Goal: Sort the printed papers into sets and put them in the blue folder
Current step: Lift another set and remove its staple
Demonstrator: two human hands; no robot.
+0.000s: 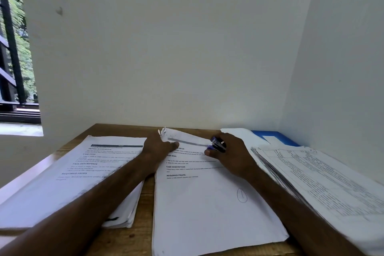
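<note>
A wooden bench stands in a white corner. Three lots of printed paper lie on it side by side: a left stack, a middle set and a thick right stack. A blue folder lies in the far right corner, partly under white sheets.

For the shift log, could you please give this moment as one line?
step: stapling | left hand: pinches middle paper set corner | right hand: grips blue stapler | blue folder: back right, partly covered
</note>
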